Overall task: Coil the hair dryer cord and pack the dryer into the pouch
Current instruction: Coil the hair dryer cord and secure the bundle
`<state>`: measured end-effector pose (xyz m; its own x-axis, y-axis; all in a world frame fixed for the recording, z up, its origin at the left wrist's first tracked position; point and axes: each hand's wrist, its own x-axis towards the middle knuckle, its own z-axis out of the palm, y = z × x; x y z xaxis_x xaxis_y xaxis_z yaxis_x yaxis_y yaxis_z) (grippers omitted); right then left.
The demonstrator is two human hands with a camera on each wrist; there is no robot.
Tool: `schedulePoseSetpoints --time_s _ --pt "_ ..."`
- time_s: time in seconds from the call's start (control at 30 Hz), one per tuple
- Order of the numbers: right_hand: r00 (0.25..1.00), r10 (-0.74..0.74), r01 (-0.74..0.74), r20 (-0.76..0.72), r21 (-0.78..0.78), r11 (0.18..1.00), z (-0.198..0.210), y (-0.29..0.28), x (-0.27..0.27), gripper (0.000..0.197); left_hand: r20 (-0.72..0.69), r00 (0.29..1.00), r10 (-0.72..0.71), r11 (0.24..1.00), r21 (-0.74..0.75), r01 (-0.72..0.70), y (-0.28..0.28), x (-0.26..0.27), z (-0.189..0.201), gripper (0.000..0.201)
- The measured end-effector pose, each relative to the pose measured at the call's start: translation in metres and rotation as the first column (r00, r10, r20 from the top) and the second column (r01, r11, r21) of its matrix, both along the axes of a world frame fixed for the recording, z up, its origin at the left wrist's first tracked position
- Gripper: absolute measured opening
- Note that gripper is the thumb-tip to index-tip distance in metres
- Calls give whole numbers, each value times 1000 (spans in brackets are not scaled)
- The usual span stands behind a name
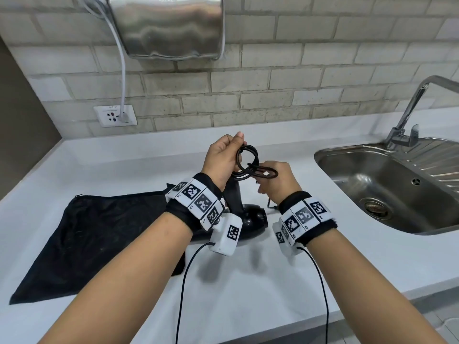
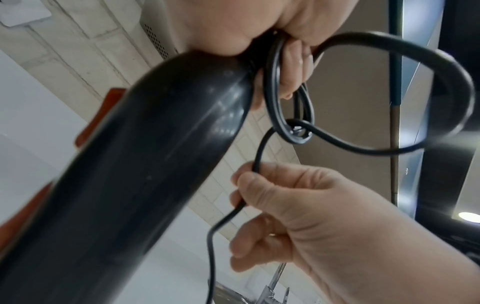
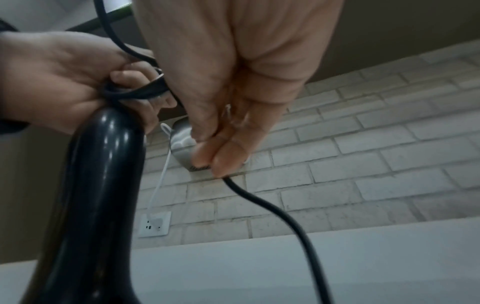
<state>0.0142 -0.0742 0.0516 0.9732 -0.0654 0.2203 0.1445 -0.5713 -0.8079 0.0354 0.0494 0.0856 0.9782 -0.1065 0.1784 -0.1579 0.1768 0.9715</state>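
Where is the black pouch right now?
In the head view, the pouch lies flat on the counter, left of the hair dryer, under the left forearm.

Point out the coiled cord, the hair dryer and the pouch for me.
coiled cord (image 1: 247,160): head view, on the black loops held up by the left hand.
hair dryer (image 1: 253,219): head view, on the rounded black body resting on the counter.
pouch (image 1: 99,234): head view, on the flat black fabric.
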Motion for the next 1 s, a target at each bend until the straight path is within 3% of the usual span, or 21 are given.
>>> schedulePoseSetpoints --time_s 0.1,0.13,0.2,0.27,0.33,0.43,0.5,0.53,0.57,0.63,0.8,1.0 --pt "993 -119 118 -1 -105 987 -6 -7 11 16 -15 1000 1 1000 6 -1 2 1 2 30" --pt "988 -148 141 -49 -123 982 -10 -13 17 16 -25 1000 -3 1000 -7 2 2 1 3 30" --pt "941 -243 162 -237 -315 935 -21 -27 27 20 -39 999 -20 999 -36 19 3 1 3 30" --pt "860 -345 58 -377 -599 798 -33 -38 25 24 -37 997 -69 996 -64 67 4 -1 2 29" --pt "824 -356 -39 -440 -672 739 -46 -44 21 29 -28 994 -106 992 -75 104 4 -2 1 29" --pt "858 -239 -100 -455 -604 791 -48 -42 14 18 -32 994 -108 991 -77 106 4 0 1 29" --pt "904 -51 -104 -424 -335 936 -38 -36 11 28 -32 994 -105 992 -71 102 4 3 2 28" --pt "930 59 -118 -363 -143 983 -32 -31 9 23 -31 994 -105 993 -63 103 4 4 2 27" --pt "948 152 -163 -281 -15 987 -23 -24 8 16 -31 994 -107 993 -54 106 4 4 1 27" --pt "954 270 -259 -133 89 962 -9 -14 6 15 -37 992 -120 992 -47 118 4 5 1 26" --pt "979 205 -200 -16 169 965 -1 -8 11 37 -51 988 -147 987 -75 143 5 8 1 29" --pt "993 114 -114 5 -32 993 29 -8 26 31 -55 977 -208 978 3 209 8 11 2 33"
